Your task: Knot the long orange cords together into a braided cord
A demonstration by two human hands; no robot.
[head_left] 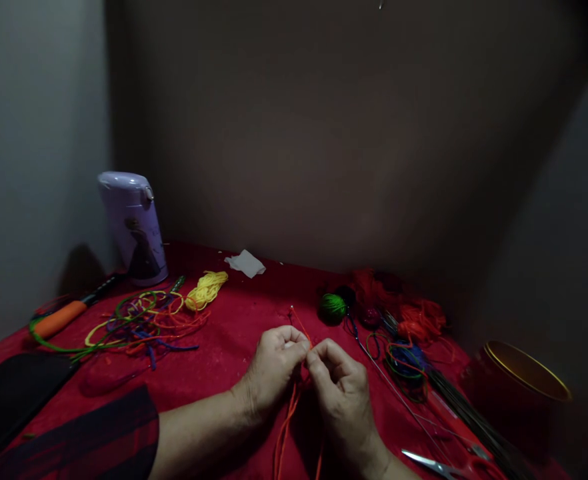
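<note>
Both my hands meet at the front middle over a red cloth (224, 360), pinching orange-red cord (285, 427). My left hand (277, 363) has thumb and forefinger closed on the cord. Fingertips of my right hand (341, 380) press together on the same cord, just beside the left ones. From the fingers one strand runs up to a small pin (292, 307) on the cloth. Loose strands hang down toward me between the wrists. The exact spot where the fingers pinch is partly hidden.
Left: a purple flask (133, 230), an orange-handled tool (61, 319), tangled cords (139, 320), a yellow yarn bundle (207, 289) and a black flat object (21, 400). Right: a green yarn ball (333, 307), red yarn (419, 320), scissors (431, 463) and a gold-rimmed container (529, 370). White tissue (246, 263) lies behind.
</note>
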